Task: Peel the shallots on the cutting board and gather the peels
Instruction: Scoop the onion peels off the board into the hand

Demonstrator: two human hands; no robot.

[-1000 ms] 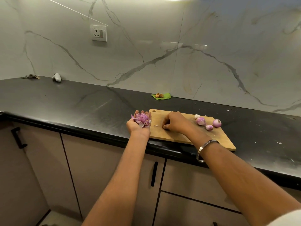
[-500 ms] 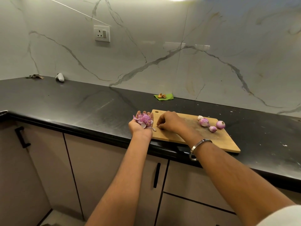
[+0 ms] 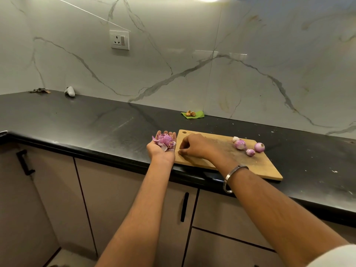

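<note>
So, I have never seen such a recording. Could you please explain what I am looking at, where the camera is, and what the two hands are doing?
There is no machine here. A person wears one wide-angle camera on the head, looking down at their own arms in a kitchen. The left hand is cupped palm up beside the cutting board and holds a pile of purple peels. The right hand, with a metal bangle on its wrist, rests curled on the board's left part, fingertips down on the wood; whether it pinches a scrap I cannot tell. Peeled shallots lie on the board's far right. The board sits on a black counter.
</note>
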